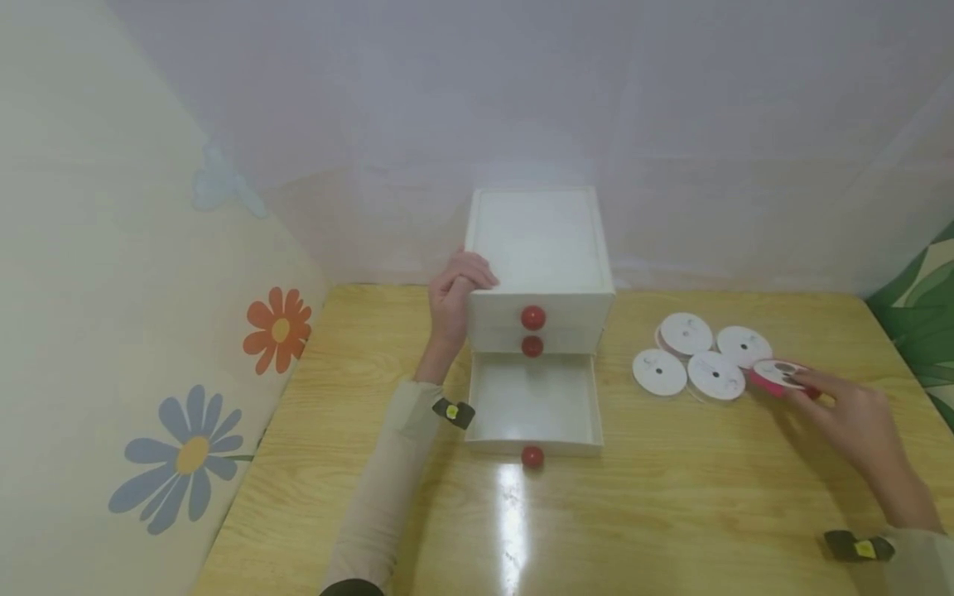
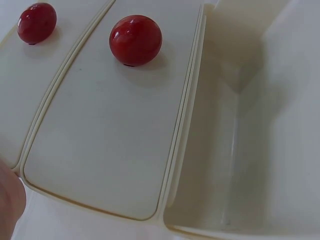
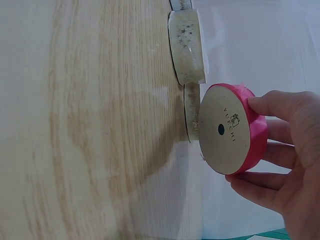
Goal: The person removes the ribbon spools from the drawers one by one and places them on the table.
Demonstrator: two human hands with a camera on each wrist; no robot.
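Note:
A white chest of drawers [image 1: 542,240] with red knobs stands at the back of the table. Its bottom drawer [image 1: 533,401] is pulled out and bare inside; the two upper drawers are closed. My left hand [image 1: 456,294] rests on the chest's left side, fingers over the top edge. Over at the right, my right hand [image 1: 857,418] pinches a pink ribbon spool [image 3: 225,129] between thumb and fingers, its white label facing the right wrist camera. Beside it lie several other ribbon spools [image 1: 715,375] with white faces, grouped on the table.
The wooden table [image 1: 671,497] runs up to a pale cloth backdrop [image 1: 417,108]. On the left, a wall panel carries a blue flower [image 1: 192,455] and an orange flower [image 1: 279,329]. Green leaves [image 1: 920,323] are printed at the right edge.

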